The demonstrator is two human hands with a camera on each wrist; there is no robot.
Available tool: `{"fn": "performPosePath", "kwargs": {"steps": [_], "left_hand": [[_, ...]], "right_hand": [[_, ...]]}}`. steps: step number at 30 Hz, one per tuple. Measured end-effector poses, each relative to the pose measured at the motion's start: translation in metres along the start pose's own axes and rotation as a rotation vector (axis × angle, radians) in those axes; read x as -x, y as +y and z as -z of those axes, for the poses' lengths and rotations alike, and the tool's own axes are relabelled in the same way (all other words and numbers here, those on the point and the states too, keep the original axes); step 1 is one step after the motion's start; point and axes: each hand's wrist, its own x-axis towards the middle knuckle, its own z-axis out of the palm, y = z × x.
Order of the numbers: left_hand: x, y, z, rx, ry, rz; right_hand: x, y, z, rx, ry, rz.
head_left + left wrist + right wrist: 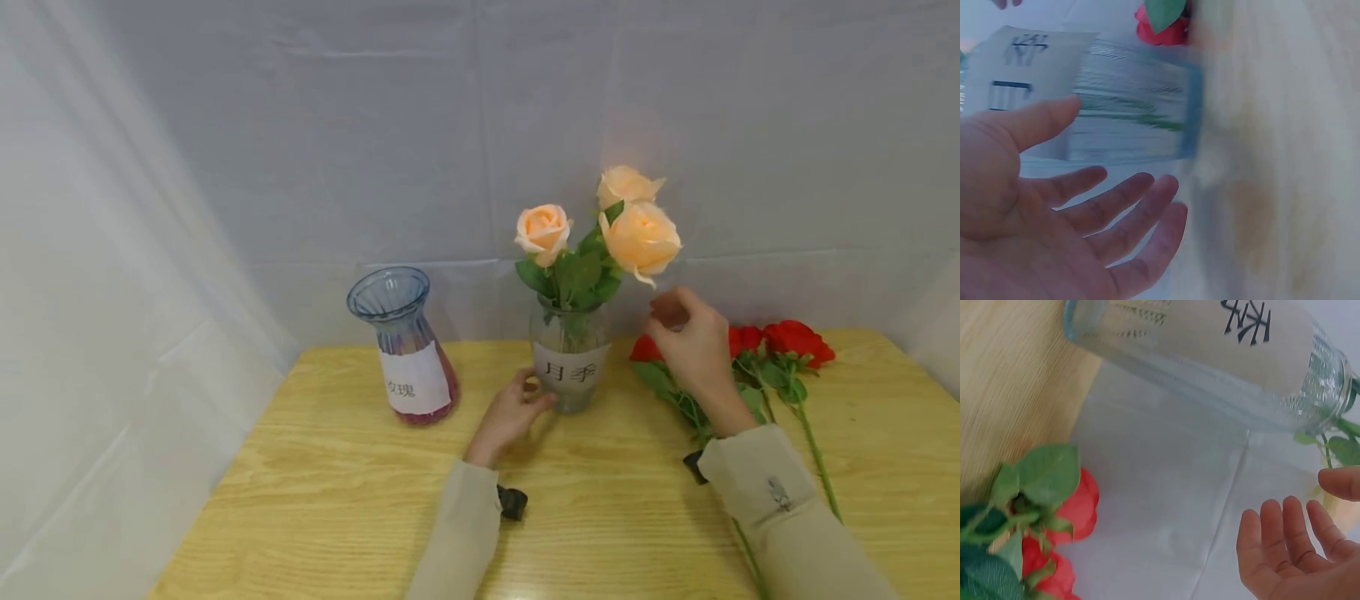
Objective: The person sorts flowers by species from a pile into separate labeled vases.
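A clear glass vase (572, 398) with a white label holds several peach roses (641, 237) with green leaves. Beside its lower left side is my left hand (512, 417). In the left wrist view that left hand (1054, 231) has its fingers spread and loosely bent next to the glass, gripping nothing; whether a fingertip touches it I cannot tell. To the right of the vase, just below the peach blooms, my right hand (693, 346) is raised in the air. The right wrist view shows this right hand (1297, 556) with relaxed fingers and nothing held.
Red roses (798, 342) with long stems lie on the right of the wooden table (337, 517), partly behind my right arm. A blue-rimmed glass vase (401, 329) with a white label and pinkish base stands at the left. A pale curtain (360, 150) hangs behind the table.
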Motion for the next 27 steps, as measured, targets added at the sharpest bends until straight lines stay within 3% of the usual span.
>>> {"fn": "performPosePath", "kwargs": {"steps": [4, 8, 18, 22, 27], "left_hand": [[0.013, 0.013, 0.013, -0.144, 0.007, -0.048], [0.029, 0.022, 0.027, -0.25, 0.073, -0.132], [0.069, 0.021, 0.068, -0.393, 0.412, -0.354], [0.081, 0.013, 0.085, -0.403, 0.566, -0.359], [0.092, 0.0, 0.102, -0.397, 0.674, -0.251]], "right_hand": [[0.003, 0.006, 0.015, 0.041, -0.03, -0.037], [0.006, 0.013, 0.029, 0.09, -0.045, -0.051], [0.015, 0.032, 0.057, 0.204, -0.034, -0.063], [0.017, 0.039, 0.069, 0.223, -0.063, -0.068], [0.019, 0.05, 0.083, 0.242, -0.111, -0.113]]}}
